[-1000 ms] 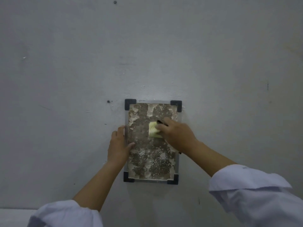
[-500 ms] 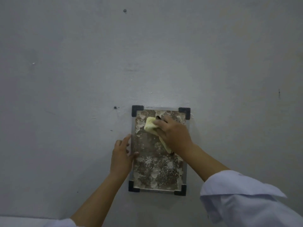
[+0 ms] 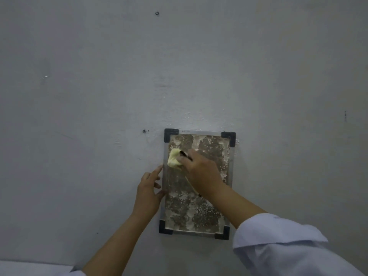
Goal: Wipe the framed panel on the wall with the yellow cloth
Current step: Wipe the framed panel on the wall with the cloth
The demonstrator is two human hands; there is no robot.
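A framed panel (image 3: 207,148) hangs on the grey wall, with a silver frame, black corner pieces and a mottled brown and white surface. My right hand (image 3: 201,172) grips the yellow cloth (image 3: 174,160) and presses it against the panel's upper left area. A strip of the cloth trails down under the hand. My left hand (image 3: 149,191) rests on the wall at the panel's left edge, fingers straight and its thumb on the frame.
The grey wall (image 3: 99,96) fills the view, with a small screw (image 3: 157,13) high up and another (image 3: 144,131) left of the panel's top corner. A pale ledge (image 3: 29,267) runs along the bottom left.
My right hand has carried the cloth from the panel's upper middle over to its upper left edge. My left hand has kept its place at the left edge.
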